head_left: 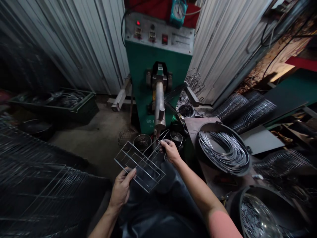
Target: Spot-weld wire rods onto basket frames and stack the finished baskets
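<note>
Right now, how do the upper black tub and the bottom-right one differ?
The upper black tub holds long curved wire loops, while the bottom-right black tub holds short wire pieces. The upper tub shows whole, while the bottom-right tub is cut off by the picture's edge. Both are round and black and hold bright wire.

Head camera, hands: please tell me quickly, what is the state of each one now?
Left hand: closed, holding a flat rectangular steel wire grid at its lower edge.
Right hand: closed, holding the same grid at its upper corner.
</note>
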Demonstrator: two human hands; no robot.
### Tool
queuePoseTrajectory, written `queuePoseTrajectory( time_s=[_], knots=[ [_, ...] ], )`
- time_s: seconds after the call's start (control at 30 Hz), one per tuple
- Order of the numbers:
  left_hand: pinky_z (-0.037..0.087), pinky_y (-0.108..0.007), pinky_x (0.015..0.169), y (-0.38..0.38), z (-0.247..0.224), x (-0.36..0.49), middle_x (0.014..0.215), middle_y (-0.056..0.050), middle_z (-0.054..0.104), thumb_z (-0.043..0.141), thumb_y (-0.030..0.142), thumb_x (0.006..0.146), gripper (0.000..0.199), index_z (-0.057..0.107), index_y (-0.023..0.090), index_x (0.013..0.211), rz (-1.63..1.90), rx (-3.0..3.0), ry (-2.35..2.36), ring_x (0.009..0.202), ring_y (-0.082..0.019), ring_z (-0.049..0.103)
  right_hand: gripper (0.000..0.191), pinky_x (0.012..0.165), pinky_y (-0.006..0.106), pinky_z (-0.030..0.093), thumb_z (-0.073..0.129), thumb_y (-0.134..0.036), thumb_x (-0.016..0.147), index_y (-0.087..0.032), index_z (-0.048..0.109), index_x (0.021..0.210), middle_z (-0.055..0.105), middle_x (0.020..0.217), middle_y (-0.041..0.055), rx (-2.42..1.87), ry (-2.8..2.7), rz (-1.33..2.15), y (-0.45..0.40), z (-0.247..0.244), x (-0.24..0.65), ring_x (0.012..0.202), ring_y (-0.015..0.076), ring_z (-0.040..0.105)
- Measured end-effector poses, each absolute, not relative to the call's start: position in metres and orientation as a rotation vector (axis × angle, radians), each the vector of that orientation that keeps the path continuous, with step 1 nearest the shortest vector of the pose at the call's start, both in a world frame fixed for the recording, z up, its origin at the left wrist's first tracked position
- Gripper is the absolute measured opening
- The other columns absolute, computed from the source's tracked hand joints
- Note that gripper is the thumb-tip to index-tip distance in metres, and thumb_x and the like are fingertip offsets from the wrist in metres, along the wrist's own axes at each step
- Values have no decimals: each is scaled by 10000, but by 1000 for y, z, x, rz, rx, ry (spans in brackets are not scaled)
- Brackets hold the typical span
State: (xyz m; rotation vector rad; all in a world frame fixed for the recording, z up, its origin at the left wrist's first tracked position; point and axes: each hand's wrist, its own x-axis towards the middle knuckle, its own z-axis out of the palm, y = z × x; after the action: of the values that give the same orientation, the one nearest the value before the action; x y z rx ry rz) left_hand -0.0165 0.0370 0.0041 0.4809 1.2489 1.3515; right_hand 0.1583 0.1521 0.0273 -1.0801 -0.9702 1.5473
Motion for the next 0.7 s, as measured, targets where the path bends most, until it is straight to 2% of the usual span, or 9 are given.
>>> queuePoseTrajectory(
  time_s=[0.33,0.43,0.57,0.7],
  knots=[
    [412,-188,552,42,20,-16,539,44,543,799,355,501,314,571,157,587,1351,434,1235,541,-79,484,340,412,182,335,700,-461,594,-157,557,648,503,540,-45,-1101,-904,1562,162,25,156,447,58,443],
    [418,-192,564,43,22,-13,555,45,550,811,342,466,320,577,159,586,1388,396,1253,550,-78,484,340,489,206,392,672,-481,635,-166,574,716,544,607,-30,-1139,-994,1556,150,26,165,509,77,490],
    [415,-194,577,43,16,-6,564,42,546,801,360,472,320,579,160,585,1459,430,1280,565,-80,482,299,660,250,425,609,-445,738,-176,618,870,614,722,-1,-1169,-1443,1532,107,28,188,681,125,558],
    [398,-189,565,42,9,-2,554,46,527,776,366,516,301,565,161,579,1500,492,1283,559,-77,468,349,634,242,389,466,-453,836,-163,620,717,589,676,6,-1217,-1705,1423,73,24,194,670,137,524]
  ],
)
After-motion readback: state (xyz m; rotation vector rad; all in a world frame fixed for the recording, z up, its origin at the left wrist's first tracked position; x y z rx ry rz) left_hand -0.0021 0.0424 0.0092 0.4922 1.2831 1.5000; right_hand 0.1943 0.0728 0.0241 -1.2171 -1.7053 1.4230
